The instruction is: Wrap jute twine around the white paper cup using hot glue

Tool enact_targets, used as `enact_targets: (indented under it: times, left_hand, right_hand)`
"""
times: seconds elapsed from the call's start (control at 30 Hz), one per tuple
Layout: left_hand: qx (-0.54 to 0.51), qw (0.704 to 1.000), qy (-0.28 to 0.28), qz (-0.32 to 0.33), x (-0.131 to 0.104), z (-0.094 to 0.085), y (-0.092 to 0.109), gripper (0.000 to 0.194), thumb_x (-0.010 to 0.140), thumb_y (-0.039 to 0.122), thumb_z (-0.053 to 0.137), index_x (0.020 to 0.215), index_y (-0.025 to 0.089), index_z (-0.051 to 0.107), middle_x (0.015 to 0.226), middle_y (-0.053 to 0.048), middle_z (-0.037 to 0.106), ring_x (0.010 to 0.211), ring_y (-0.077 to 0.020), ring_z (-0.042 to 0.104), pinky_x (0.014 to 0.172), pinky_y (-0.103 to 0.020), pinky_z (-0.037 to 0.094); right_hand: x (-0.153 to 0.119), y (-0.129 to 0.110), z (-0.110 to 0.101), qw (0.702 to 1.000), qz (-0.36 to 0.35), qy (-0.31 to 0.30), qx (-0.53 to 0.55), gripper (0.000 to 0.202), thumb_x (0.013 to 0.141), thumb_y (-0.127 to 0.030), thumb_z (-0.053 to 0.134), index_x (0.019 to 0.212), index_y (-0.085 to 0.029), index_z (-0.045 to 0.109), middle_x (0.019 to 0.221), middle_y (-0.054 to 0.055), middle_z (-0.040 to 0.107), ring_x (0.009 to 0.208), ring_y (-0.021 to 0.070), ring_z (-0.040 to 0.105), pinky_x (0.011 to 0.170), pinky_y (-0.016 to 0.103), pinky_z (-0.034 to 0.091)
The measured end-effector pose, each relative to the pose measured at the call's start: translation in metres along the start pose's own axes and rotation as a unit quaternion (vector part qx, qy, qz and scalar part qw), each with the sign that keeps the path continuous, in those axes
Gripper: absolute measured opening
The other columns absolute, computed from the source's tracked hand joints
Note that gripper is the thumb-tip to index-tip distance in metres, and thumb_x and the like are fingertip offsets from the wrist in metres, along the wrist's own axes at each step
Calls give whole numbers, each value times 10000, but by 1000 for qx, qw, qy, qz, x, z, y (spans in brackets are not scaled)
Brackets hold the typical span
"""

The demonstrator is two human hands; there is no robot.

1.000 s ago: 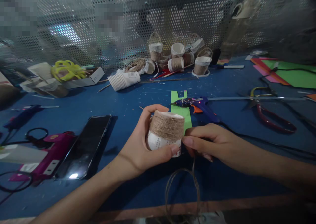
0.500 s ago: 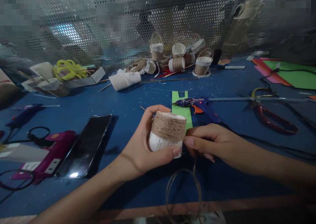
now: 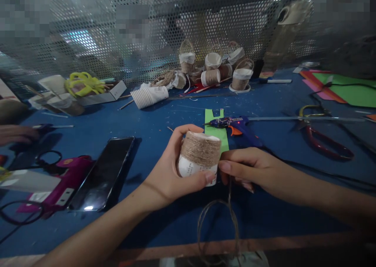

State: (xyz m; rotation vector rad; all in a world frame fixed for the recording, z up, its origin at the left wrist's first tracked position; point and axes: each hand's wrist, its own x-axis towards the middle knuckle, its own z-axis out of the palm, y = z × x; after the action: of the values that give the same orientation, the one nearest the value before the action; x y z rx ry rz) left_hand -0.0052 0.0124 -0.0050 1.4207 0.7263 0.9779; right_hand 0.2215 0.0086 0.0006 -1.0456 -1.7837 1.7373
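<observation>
My left hand (image 3: 176, 173) is wrapped round a white paper cup (image 3: 188, 168), thumb across the front. Brown jute twine (image 3: 202, 151) is wound in tight rows round one half of the cup; the other half is bare and printed. At the cup's right side, my right hand (image 3: 243, 167) pinches the loose twine between thumb and forefinger. From those fingers the twine hangs down in a loop past the table edge. Just behind the cup, a blue glue gun (image 3: 235, 125) with an orange trigger rests on a green paper strip (image 3: 225, 143).
Left lie a black phone (image 3: 102, 177), a magenta glue gun (image 3: 70, 180) and another person's hand (image 3: 19, 134). Stacked paper cups (image 3: 149, 97) and several small twine baskets (image 3: 242, 77) stand at the back. Red-handled pliers (image 3: 326, 141) and coloured paper (image 3: 346, 88) lie right.
Another person's hand has come in at the far left, over the blue glue gun there. My hands and the cup have barely shifted.
</observation>
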Motion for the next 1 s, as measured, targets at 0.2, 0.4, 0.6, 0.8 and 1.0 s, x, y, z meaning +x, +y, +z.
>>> enact_targets:
  times: [0.2,0.4,0.6,0.8,1.0]
  left_hand:
    - [-14,1000,-5,-16,1,0,1,685,653,128,873,1205,292,502,1038,3,632,824,-137,633,718,-238,547]
    - [-6,1000,-1,-27,3,1,2,695,642,139,870,1207,286,493,1090,-18,628,848,-151,626,735,-260,537]
    - [-1,999,-3,-32,2,1,1,694,648,146,874,1209,284,490,1104,-22,624,866,-156,621,752,-267,532]
    - [12,1000,-8,0,1,-2,-1,680,685,143,875,1234,315,513,1124,-7,613,870,-150,625,747,-255,538]
    - [52,999,6,-9,3,-4,-2,743,719,211,883,1340,343,498,1187,-24,617,947,-189,641,813,-299,560]
  right_hand:
    - [0,5,-2,1000,0,-7,11,361,1000,-499,600,829,-192,684,718,-40,513,589,90,438,522,218,369]
    - [1,6,-2,1000,-2,-2,5,388,992,-522,602,803,-191,670,715,-45,515,584,89,428,524,229,352]
    - [1,6,-1,1000,4,10,-2,410,989,-546,595,797,-189,656,721,-42,510,582,87,419,518,229,342]
    - [3,5,-3,1000,1,23,-6,397,984,-555,599,848,-186,652,742,-39,524,567,81,429,509,225,364]
    - [6,2,0,999,-5,34,-4,361,986,-541,598,890,-194,610,621,-79,454,529,87,428,512,225,383]
